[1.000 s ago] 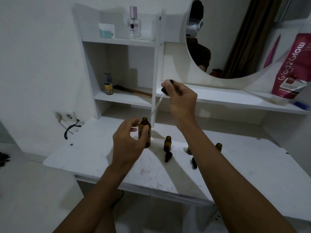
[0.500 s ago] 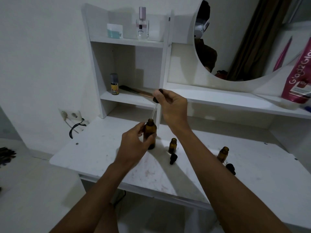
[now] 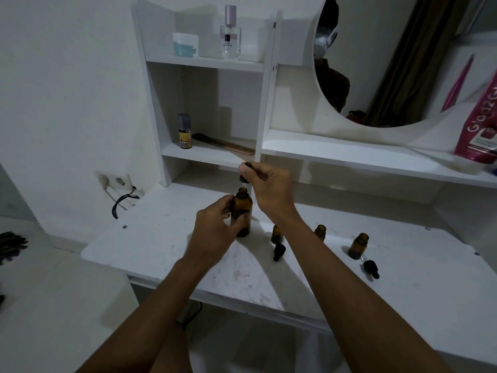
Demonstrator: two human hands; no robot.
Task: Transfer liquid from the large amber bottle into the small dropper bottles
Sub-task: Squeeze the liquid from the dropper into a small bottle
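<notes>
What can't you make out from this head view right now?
Head view:
- Liquid level in the large amber bottle: dark glass, left hand wraps it.
- Tip of the dropper in the right hand: inside the bottle's neck.
- Middle small bottle: partly behind the right forearm.
- Fill of the left small bottle and right small bottle: too small, dark.

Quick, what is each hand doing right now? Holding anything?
Left hand: grips the big bottle.
Right hand: pinches the dropper by its bulb, over the bottle's mouth.

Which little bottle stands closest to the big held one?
The leftmost small bottle, beside the large amber bottle; the other two stand farther right.
</notes>
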